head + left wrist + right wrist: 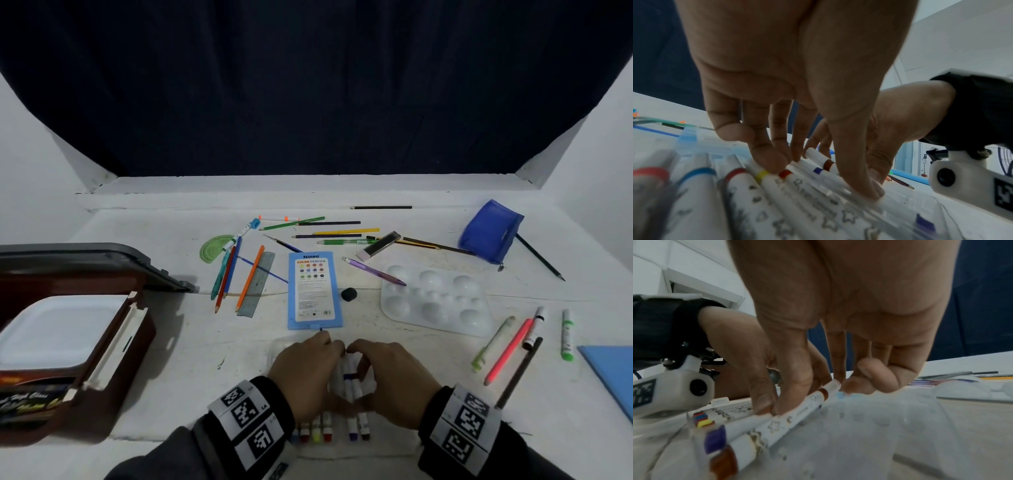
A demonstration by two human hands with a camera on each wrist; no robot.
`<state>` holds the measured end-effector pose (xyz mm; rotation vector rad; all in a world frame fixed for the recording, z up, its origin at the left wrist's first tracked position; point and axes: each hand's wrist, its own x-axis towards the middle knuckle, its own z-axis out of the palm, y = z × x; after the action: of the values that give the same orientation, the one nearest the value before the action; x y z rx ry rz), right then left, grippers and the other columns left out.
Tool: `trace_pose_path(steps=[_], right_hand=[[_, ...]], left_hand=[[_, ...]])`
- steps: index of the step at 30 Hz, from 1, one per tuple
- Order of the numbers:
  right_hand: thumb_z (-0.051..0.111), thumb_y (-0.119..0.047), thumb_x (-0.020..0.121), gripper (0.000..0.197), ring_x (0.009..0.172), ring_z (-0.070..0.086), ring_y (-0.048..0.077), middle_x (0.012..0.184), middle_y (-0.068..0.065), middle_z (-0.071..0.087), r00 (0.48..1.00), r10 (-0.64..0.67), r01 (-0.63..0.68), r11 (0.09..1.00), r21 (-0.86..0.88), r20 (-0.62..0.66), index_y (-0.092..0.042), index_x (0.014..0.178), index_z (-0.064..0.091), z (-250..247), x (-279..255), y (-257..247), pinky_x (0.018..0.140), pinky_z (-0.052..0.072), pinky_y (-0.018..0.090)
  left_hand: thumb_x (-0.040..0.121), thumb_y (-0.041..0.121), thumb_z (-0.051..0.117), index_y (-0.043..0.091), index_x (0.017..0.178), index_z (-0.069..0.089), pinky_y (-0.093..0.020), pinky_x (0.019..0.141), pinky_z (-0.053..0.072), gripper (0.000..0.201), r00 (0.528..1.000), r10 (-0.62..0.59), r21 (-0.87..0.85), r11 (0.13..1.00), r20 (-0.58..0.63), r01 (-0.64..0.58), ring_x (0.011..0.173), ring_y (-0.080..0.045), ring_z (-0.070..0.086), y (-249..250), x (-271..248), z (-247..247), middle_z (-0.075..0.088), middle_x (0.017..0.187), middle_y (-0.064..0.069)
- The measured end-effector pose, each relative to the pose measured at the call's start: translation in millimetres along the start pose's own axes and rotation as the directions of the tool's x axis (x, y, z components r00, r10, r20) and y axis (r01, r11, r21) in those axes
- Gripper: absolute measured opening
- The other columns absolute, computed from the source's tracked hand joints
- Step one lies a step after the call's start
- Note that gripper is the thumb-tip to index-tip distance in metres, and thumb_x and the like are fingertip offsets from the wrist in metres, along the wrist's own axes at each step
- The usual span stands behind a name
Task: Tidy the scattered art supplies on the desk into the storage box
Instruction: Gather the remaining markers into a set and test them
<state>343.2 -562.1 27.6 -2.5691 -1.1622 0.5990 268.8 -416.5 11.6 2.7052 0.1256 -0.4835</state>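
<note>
A clear plastic case of white markers (348, 380) with coloured bands lies at the desk's near middle. My left hand (325, 363) curls over the markers (760, 177), fingertips on the yellow and red ones and thumb pressing at the case's right side. My right hand (368, 366) pinches the brown-banded marker (813, 400) between thumb and fingers, beside a purple-banded one (715, 441). The two hands almost touch. The brown storage box (137, 346) stands open at the left, a white tray inside.
Beyond the hands lie a blue colour-pencil case (314, 291), a white palette (435, 301), a black lump (349, 294), a ruler (258, 284), a green protractor (214, 248) and several loose pencils (329, 233). A blue pouch (489, 233) sits far right, more markers (510, 346) near right.
</note>
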Motion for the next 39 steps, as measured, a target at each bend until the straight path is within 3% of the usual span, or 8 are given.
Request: trace_pose_path(steps=[4,13,20,26,29,33,36,39], right_hand=[[0.071,-0.056,0.077,0.044,0.097,0.036,0.01,0.105,-0.011,0.059,1.0,-0.003,0.007,0.991,-0.134,0.028,-0.027,0.109,0.062,-3.8,2.8,3.9,0.07,0.036,0.015],[0.077,-0.062,0.066,0.081,0.115,0.052,0.014,0.125,-0.007,0.056,0.989,0.069,-0.037,0.971,-0.236,0.13,-0.032,0.136,0.048,-11.6,13.2,6.9,0.093,0.044,0.032],[0.08,-0.064,0.059,0.076,0.106,0.058,0.017,0.116,-0.004,0.061,0.987,0.061,-0.01,0.948,-0.319,0.151,-0.026,0.122,0.058,-16.7,21.7,1.1,0.09,0.05,0.036],[0.08,-0.063,0.061,0.059,0.086,0.057,0.005,0.097,-0.013,0.06,0.995,0.039,-0.032,0.997,-0.075,0.092,-0.036,0.109,0.06,-33.1,33.7,7.3,0.073,0.048,0.024],[0.076,-0.056,0.072,0.037,0.077,0.06,0.004,0.087,-0.015,0.062,0.995,0.008,-0.003,0.999,0.054,-0.101,-0.031,0.097,0.064,-52.0,52.8,4.5,0.073,0.054,0.026],[0.069,-0.041,0.085,0.013,0.069,0.06,0.005,0.077,-0.009,0.066,0.951,-0.028,0.062,0.993,0.1,-0.308,-0.029,0.086,0.064,-78.2,96.5,2.7,0.068,0.055,0.028],[0.061,-0.036,0.09,0.01,0.073,0.057,0.01,0.079,-0.009,0.063,0.93,-0.093,0.104,0.994,0.013,-0.356,-0.027,0.088,0.063,-95.4,145.4,3.1,0.067,0.05,0.027],[0.057,-0.03,0.091,0.01,0.081,0.056,0.016,0.087,-0.004,0.062,0.914,-0.187,0.173,0.982,-0.07,-0.36,-0.023,0.091,0.064,-109.2,199.9,2.9,0.069,0.046,0.028]], left_hand=[[0.077,0.064,0.07,0.02,0.129,0.05,-0.039,0.096,0.049,0.071,0.998,0.038,0.085,0.996,-0.056,-0.033,0.107,-0.02,0.057,-1.1,0.2,-3.4,0.053,0.123,-0.001],[0.072,0.069,0.07,0.021,0.119,0.052,-0.031,0.076,0.047,0.069,0.996,0.048,0.198,0.98,-0.068,-0.034,0.09,-0.019,0.055,2.3,0.4,-6.4,0.052,0.11,0.0],[0.072,0.063,0.075,0.02,0.117,0.058,-0.039,0.09,0.05,0.065,0.998,0.037,0.108,0.994,-0.057,-0.031,0.097,-0.019,0.056,-1.3,2.4,-7.8,0.056,0.111,0.0],[0.083,0.048,0.072,0.024,0.12,0.063,-0.032,0.09,0.05,0.044,0.98,0.094,-0.056,0.993,-0.178,-0.106,0.097,-0.011,0.06,-18.7,0.5,-36.8,0.064,0.111,0.005],[0.084,0.041,0.074,0.033,0.11,0.065,-0.03,0.077,0.055,0.029,0.91,-0.023,-0.228,0.971,-0.414,-0.079,0.079,-0.005,0.061,-41.3,7.0,-67.3,0.063,0.096,0.013],[0.085,0.023,0.07,0.036,0.095,0.062,-0.024,0.066,0.05,0.018,0.696,-0.173,-0.327,0.94,-0.697,-0.093,0.072,-0.006,0.059,-79.8,33.5,-106.4,0.061,0.084,0.011],[0.085,0.016,0.067,0.03,0.101,0.062,-0.03,0.075,0.05,0.022,0.596,-0.286,-0.353,0.935,-0.75,0.005,0.082,-0.015,0.058,-115.7,66.3,-125.6,0.061,0.092,0.005],[0.084,0.013,0.064,0.022,0.104,0.06,-0.039,0.083,0.05,0.022,0.571,-0.407,-0.392,0.907,-0.713,0.156,0.097,-0.026,0.059,-151.6,101.5,-138.0,0.063,0.105,-0.002]])
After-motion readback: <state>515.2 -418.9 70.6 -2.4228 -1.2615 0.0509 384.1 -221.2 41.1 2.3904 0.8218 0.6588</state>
